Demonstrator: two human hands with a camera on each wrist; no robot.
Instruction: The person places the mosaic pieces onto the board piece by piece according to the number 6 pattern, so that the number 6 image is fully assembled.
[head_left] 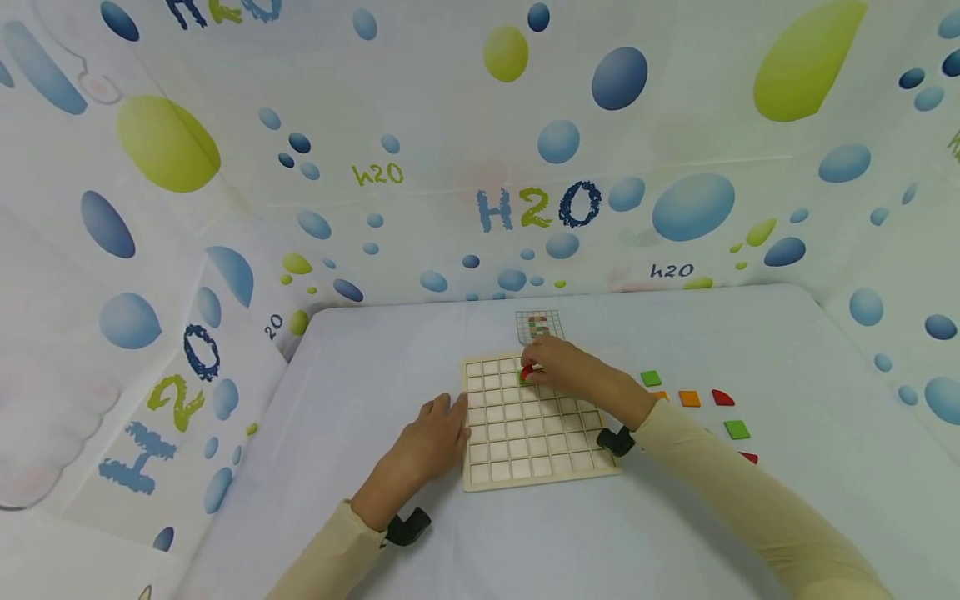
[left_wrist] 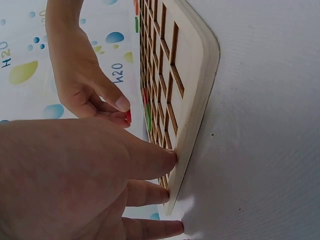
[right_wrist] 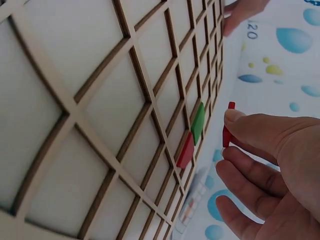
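Note:
A square wooden grid board (head_left: 491,477) lies on the white table. My right hand (head_left: 566,368) is over its far rows and pinches a small red tile (right_wrist: 227,131) between thumb and fingers. The held tile is seen edge-on in the right wrist view, above the board, so its full shape is hidden. Below it, a green tile (right_wrist: 198,123) and a red tile (right_wrist: 185,151) sit side by side in cells. My left hand (head_left: 431,437) rests at the board's left edge, its thumb and a finger (left_wrist: 150,191) touching the rim.
Behind the board lies a card (head_left: 551,319) printed with a grid and coloured shapes. Loose tiles lie to the right, among them a green square (head_left: 650,378), an orange one (head_left: 689,398), a red quarter-round (head_left: 723,397) and another green one (head_left: 737,429). A patterned curtain (head_left: 420,108) surrounds the table.

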